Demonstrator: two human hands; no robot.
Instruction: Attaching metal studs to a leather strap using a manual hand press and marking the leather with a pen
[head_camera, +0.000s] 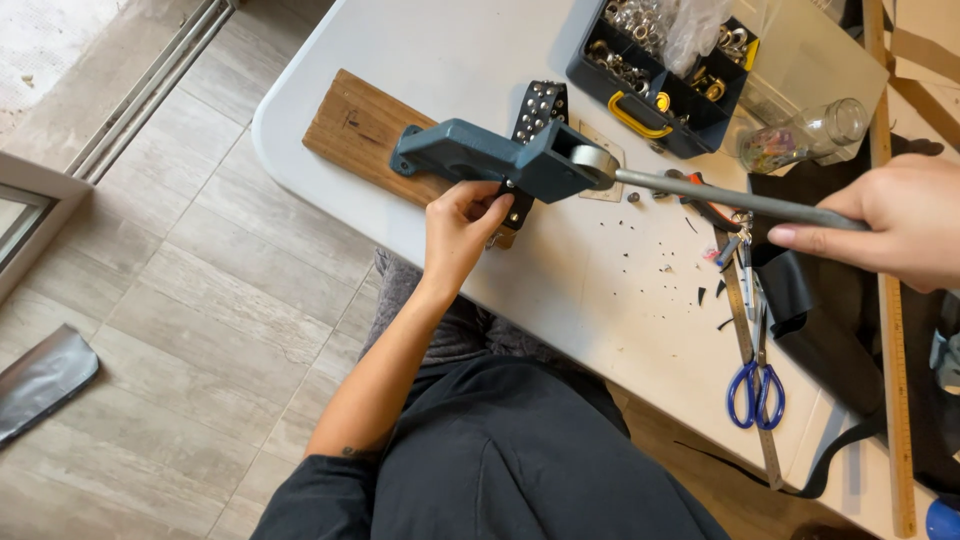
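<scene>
A blue-green hand press (500, 158) is bolted to a wooden board (352, 128) on the white table (590, 290). My right hand (895, 222) grips the end of its long grey metal lever (720, 197). My left hand (462, 222) holds a black studded leather strap (540, 108) under the press head, fingers pinched on the strap at the table's near edge. The strap runs away from me past the press.
A dark compartment box (655, 75) of metal fittings sits at the back, with a glass jar (805, 135) lying beside it. Blue-handled scissors (755, 385), a metal ruler (745, 330), a long wooden ruler (893, 330) and black leather pieces (830, 300) lie on the right. Tiled floor at left.
</scene>
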